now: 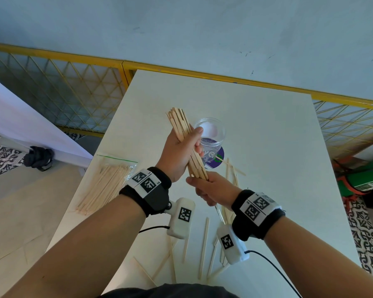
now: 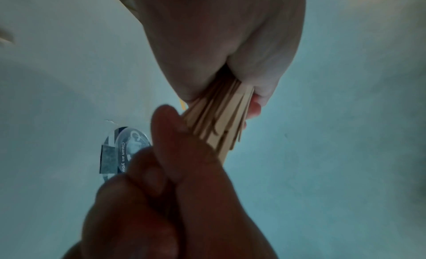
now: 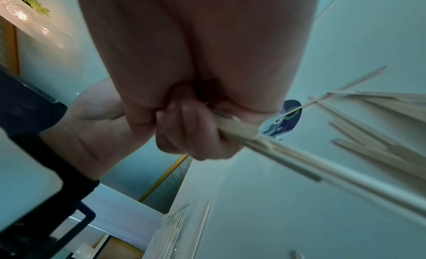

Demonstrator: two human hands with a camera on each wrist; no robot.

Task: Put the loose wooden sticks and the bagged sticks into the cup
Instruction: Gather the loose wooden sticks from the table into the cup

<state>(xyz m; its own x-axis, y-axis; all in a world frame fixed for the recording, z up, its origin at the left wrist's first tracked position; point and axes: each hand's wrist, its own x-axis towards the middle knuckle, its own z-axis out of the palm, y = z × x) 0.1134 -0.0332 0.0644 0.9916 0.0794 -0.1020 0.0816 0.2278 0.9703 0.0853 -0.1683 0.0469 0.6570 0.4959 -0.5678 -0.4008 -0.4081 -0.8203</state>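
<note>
My left hand (image 1: 179,151) grips the bundle of sticks (image 1: 184,136) mid-length; my right hand (image 1: 211,190) clasps its lower end. The cup (image 1: 211,134), just beyond my left thumb, looks empty. Loose sticks (image 1: 204,246) lie under my wrists; bagged sticks (image 1: 108,183) left of my left wrist. Nothing deposited yet, I judge.

We note a white desk (image 1: 256,130) set against a yellow mesh fence (image 1: 58,82), with a pale wall (image 1: 181,24) above. A round purple sticker (image 1: 215,160) lies on the desk. A dark bundle (image 1: 38,157) sits on the patterned floor tiles (image 1: 362,233) at left; a green cylinder (image 1: 362,179) lies at right.
</note>
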